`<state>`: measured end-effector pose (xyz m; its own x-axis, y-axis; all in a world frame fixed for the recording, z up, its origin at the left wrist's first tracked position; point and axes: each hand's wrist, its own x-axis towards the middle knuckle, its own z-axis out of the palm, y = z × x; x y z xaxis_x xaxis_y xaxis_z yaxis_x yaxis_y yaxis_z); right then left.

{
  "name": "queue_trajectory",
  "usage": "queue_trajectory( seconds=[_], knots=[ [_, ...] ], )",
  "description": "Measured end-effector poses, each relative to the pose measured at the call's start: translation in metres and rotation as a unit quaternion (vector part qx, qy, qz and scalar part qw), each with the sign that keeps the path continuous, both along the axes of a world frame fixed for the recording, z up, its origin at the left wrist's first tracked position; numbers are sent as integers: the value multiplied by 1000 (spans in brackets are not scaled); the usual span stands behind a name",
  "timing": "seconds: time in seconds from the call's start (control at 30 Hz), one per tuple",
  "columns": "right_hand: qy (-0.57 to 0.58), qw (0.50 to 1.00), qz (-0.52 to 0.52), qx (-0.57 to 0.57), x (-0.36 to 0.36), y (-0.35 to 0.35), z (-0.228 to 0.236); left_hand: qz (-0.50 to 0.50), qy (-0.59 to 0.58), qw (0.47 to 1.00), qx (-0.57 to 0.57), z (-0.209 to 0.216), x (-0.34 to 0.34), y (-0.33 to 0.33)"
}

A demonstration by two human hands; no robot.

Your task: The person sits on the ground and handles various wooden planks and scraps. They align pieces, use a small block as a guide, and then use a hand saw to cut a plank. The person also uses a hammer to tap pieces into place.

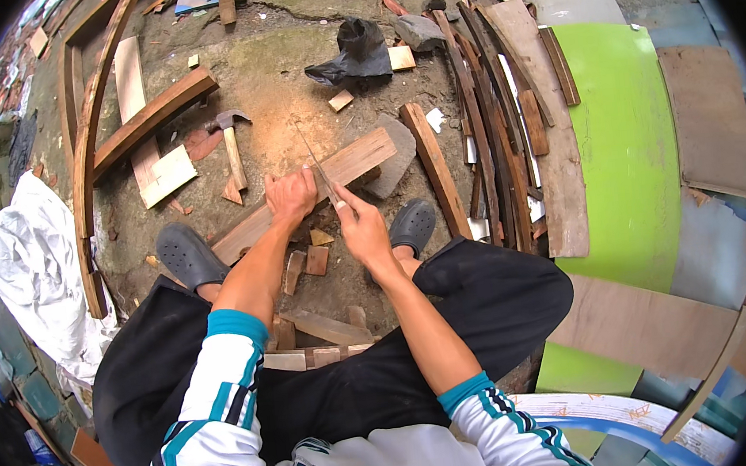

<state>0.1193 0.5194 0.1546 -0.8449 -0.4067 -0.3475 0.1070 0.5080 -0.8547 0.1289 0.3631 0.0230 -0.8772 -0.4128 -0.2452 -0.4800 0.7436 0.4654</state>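
Observation:
A wooden plank [362,157] lies slantwise in front of me, its far right end raised near a grey stone. My left hand [292,196] presses down on the plank with its fingers curled over the far edge. In my right hand [362,225] is the handle of a handsaw [316,160], its thin blade pointing away from me and crossing the plank just right of my left hand. Sawdust [279,126] covers the ground beyond the blade. The teeth and the depth of any cut are too small to make out.
A claw hammer [232,148] lies beyond the plank to the left, near a wooden frame [82,152]. A black plastic bag [353,53] lies ahead. Long timber strips [492,125] and a green panel [624,158] are at right. Wood offcuts [317,260] lie between my feet.

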Motion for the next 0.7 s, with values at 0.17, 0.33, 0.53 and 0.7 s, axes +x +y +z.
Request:
queue_trajectory(
  seconds=[0.17, 0.33, 0.53, 0.7],
  knots=[
    [2, 1000, 20, 24, 44, 27, 37, 38, 30, 999, -17, -5, 6, -10],
    [-79, 996, -2, 38, 93, 75, 118, 46, 39, 998, -9, -2, 17, -4],
    [-77, 987, -13, 139, 7, -35, 22, 25, 51, 997, -51, -11, 3, -4],
    [-36, 998, 54, 8, 39, 32, 20, 29, 44, 998, -40, -8, 13, -5]
  ],
)
